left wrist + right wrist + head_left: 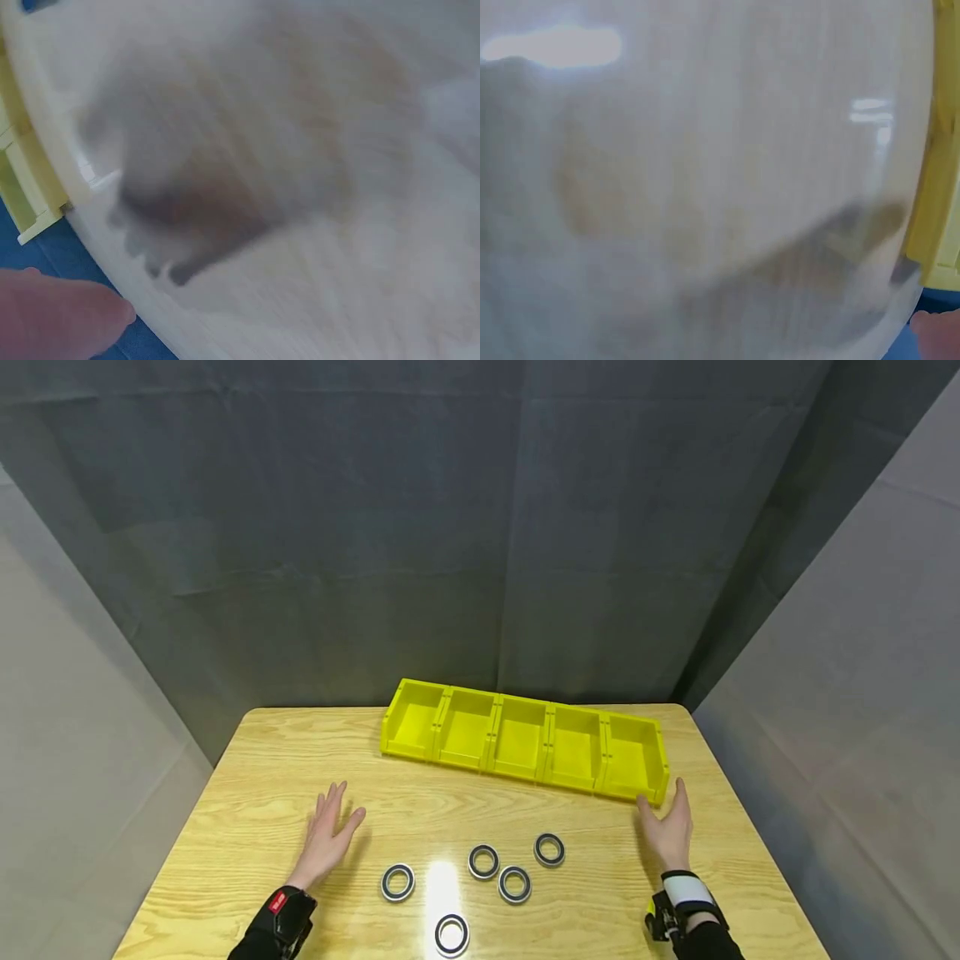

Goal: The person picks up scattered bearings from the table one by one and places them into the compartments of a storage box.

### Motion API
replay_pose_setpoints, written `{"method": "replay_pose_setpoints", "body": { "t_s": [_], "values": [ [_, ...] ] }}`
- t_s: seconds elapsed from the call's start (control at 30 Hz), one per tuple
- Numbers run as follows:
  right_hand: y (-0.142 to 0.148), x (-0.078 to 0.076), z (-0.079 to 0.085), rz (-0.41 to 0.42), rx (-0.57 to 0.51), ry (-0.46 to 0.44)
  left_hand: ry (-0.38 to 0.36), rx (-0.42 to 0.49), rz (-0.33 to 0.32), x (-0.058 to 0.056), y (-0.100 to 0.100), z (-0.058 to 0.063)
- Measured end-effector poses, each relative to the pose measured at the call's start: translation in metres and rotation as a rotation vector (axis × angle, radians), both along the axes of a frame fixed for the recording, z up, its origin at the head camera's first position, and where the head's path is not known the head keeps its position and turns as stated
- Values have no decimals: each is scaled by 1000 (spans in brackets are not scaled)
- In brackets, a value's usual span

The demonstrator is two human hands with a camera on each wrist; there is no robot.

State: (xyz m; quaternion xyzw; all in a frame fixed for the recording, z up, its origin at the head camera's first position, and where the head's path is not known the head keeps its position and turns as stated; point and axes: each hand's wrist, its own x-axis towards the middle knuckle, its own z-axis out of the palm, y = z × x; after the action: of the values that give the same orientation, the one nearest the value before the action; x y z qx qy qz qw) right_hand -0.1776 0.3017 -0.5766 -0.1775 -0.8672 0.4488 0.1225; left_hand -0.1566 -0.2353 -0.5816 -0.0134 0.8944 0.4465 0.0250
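Note:
My left hand (326,843) hangs over the left part of the table with its fingers straight and nothing in it. Out at the right, my right hand (670,831) is also spread and holds nothing; its thumb and fingertips are right at the front right corner of a yellow row of joined bins (551,781). Several ring-shaped ball bearings, silver with black seals, lie flat between the hands: one (385,883) nearest my left hand, one (452,919) near the front, and a loose group with one bearing (550,863) furthest right. Fingertips show at the lower corners of both wrist views.
The wooden table (300,752) has rounded back corners. A dark grey cloth (360,543) hangs behind it, and pale cloth walls (840,693) flank both sides. The bin row stands slanted near the back edge, its compartments facing up and forward, with no contents visible.

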Motion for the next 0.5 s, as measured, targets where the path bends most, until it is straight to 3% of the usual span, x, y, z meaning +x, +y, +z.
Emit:
{"method": "replay_pose_setpoints", "body": {
  "t_s": [0.1, 0.27, 0.5],
  "values": [
    [7, -10, 3, 7, -5, -11, -63, 85, 19, -9, 2, 6],
    [16, -27, 9, 19, 12, -34, -141, 151, 24, -27, 2, 12],
    [23, -50, 15, 21, 81, -134, -137, 190, 15, -56, 3, 18]
  ]
}}
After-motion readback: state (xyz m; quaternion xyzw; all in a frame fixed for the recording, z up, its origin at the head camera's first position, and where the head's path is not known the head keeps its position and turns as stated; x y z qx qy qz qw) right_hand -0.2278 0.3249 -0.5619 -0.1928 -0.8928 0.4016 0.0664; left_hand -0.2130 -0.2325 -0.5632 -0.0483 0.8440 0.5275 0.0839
